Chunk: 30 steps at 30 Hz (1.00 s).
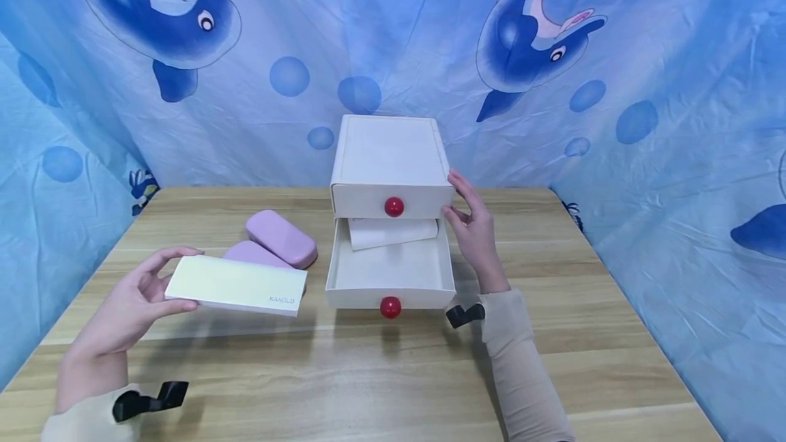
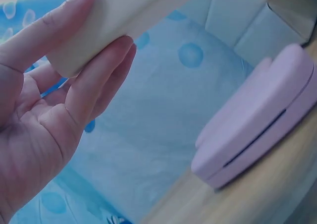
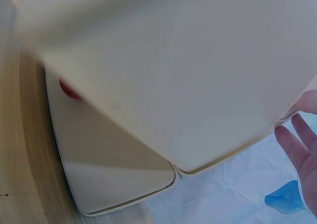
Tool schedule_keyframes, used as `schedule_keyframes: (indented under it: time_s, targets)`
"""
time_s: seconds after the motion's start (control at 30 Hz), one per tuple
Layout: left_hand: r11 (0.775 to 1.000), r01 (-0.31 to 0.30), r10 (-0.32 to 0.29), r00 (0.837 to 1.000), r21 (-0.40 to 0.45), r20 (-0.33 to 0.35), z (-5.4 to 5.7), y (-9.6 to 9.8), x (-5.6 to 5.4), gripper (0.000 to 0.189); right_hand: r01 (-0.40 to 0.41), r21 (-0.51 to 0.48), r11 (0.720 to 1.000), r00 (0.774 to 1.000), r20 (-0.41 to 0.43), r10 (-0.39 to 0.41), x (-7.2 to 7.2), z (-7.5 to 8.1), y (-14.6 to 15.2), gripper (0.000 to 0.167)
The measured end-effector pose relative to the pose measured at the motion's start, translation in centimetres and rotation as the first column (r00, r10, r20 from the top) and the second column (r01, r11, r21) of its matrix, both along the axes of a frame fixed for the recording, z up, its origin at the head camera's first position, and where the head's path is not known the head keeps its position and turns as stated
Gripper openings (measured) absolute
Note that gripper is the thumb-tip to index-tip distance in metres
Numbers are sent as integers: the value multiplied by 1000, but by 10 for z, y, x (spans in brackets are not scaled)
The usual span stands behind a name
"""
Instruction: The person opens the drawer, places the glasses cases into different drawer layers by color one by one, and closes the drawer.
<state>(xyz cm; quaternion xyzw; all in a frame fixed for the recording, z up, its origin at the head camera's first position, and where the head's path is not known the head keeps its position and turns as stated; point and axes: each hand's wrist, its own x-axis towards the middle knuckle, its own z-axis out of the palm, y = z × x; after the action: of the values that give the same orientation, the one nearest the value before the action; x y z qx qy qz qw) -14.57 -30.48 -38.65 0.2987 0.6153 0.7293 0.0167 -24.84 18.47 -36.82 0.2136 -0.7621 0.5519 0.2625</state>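
My left hand (image 1: 125, 305) grips a pale, flat, long case (image 1: 236, 284) by its left end, thumb on the near edge and fingers at the far side. Dark lettering shows on its right end. The case is held above the table, in front of two purple rounded cases (image 1: 282, 237). Beside a white two-drawer cabinet (image 1: 393, 152), my right hand (image 1: 474, 230) touches the upper drawer's right front corner with fairly straight fingers. The lower drawer (image 1: 389, 271) stands pulled out, and a white lettered thing (image 1: 393, 232) lies at its back, partly hidden by the upper tier.
Red round knobs mark the upper drawer (image 1: 394, 207) and the lower drawer. Wooden tabletop (image 1: 381, 374) spreads under everything. A blue cloth (image 1: 405, 33) with dolphins hangs behind and at both sides. Black camera mounts (image 1: 150, 401) sit on the wrists.
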Motion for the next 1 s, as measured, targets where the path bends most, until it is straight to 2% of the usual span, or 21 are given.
schedule_keyframes:
  time_s: [0.17,0.37,0.47,0.67,1.0]
  targets:
    - [999,-26,27,999,38,-23,6,8,1,71,9,18,1000,1000,-30,-8,-1,2,1,48]
    - [994,10,-7,1000,111,-25,12,22,-2,70,21,51,998,999,-30,-20,0,3,2,47]
    - [991,-22,23,1000,128,-13,14,31,-4,70,26,60,998,999,-30,-24,1,3,3,48]
    - [986,-137,132,990,97,57,18,48,-5,66,34,63,997,999,-26,-32,1,3,2,49]
    - [982,-187,184,977,23,111,26,69,-10,62,50,50,998,999,12,-50,2,4,1,50]
